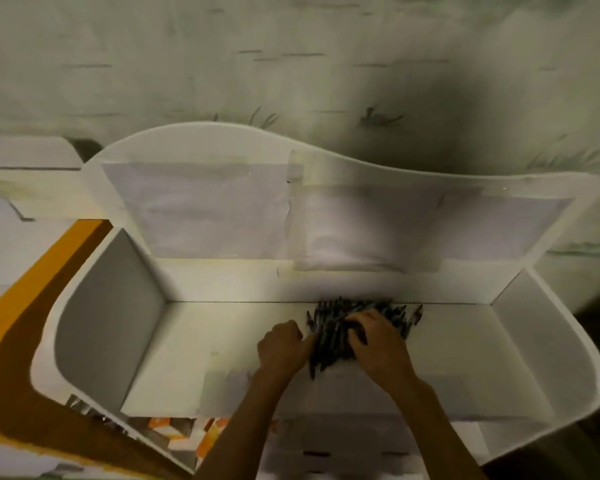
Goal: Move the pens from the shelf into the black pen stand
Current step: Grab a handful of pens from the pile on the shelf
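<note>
A pale wall with faint grey streaks (291, 64) fills everything beyond the hands. In front of it stands the white board shelf with a wavy back panel and 2 side walls (201, 334), which holds the whole scene; its floor runs out to either side of the hands and back to the rear panel. An orange and brown curved band (21, 334) lies well out to the left of the left hand, outside the shelf wall.

The heap of dark, slim pens (368, 311) lies on the shelf floor between the 2 hands and just beyond them, its far edge against the rear panel. Most of the pens point roughly away from the person, slightly fanned.

The left hand (283, 346) is curled, touching the heap's left edge; whether it actually pinches pens is hard to tell. The right hand (378, 344) lies on top of the heap with fingers bent over a bundle of pens, so it looks the nearer and better placed to lift them.

The black pen stand is not in view, so the way to carry the bundle cannot be judged.
</note>
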Demonstrator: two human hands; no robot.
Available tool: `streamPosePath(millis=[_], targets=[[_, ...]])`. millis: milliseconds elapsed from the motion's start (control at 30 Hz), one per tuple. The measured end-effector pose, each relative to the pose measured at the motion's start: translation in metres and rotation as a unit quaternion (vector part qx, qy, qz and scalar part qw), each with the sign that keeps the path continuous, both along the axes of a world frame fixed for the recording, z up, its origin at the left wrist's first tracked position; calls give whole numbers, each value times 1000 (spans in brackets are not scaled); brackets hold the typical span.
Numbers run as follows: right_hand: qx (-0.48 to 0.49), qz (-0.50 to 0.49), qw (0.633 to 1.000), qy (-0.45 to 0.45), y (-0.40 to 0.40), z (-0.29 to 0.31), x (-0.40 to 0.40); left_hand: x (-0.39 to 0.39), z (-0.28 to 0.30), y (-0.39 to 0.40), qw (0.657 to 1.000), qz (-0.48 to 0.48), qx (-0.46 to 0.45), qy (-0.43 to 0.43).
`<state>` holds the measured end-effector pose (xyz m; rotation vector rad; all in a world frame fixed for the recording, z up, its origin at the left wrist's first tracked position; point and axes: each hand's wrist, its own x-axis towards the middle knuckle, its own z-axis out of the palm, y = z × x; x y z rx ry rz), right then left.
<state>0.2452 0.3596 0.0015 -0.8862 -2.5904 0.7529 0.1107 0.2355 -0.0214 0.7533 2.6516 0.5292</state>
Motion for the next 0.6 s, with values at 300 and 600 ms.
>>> streamPosePath(millis=[300, 600], targets=[[2, 1, 1000, -4, 12, 1, -7, -9, 0, 17, 998, 30, -47, -25], [-2, 0, 1000, -6, 25, -2, -5, -27, -7, 19, 997, 11, -79, -7]])
